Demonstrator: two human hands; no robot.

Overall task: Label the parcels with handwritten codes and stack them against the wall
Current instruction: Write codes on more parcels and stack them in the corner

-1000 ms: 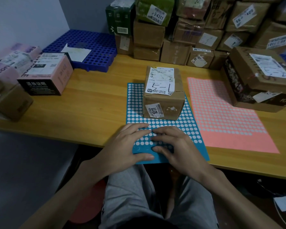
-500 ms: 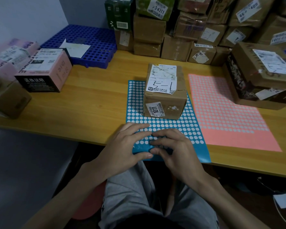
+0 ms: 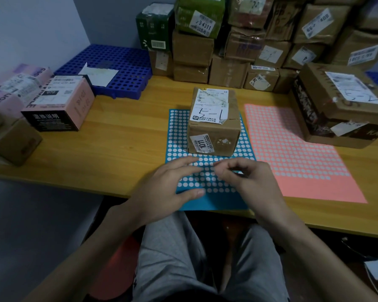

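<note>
A small brown parcel [image 3: 214, 127] stands on a blue dot-sticker sheet [image 3: 177, 131] at the middle of the wooden table [image 3: 118, 144]. Its white top label bears black handwritten marks, and a "1011" label sits on its front. My left hand [image 3: 170, 188] rests flat on the near part of the blue sheet, fingers straight. My right hand [image 3: 247, 184] hovers just above the sheet, thumb and forefinger pinched together on what looks like a tiny sticker, too small to see clearly.
A pink sticker sheet [image 3: 297, 162] lies right of the blue one. A large brown box [image 3: 345, 105] sits at the right. Stacked parcels [image 3: 238, 44] line the back wall. A pink box [image 3: 59, 103] and a blue perforated tray [image 3: 114, 68] are at the left.
My right hand has lifted off the blue sheet and its fingers have curled into a pinch. My left hand still lies on the sheet. The parcel has not moved.
</note>
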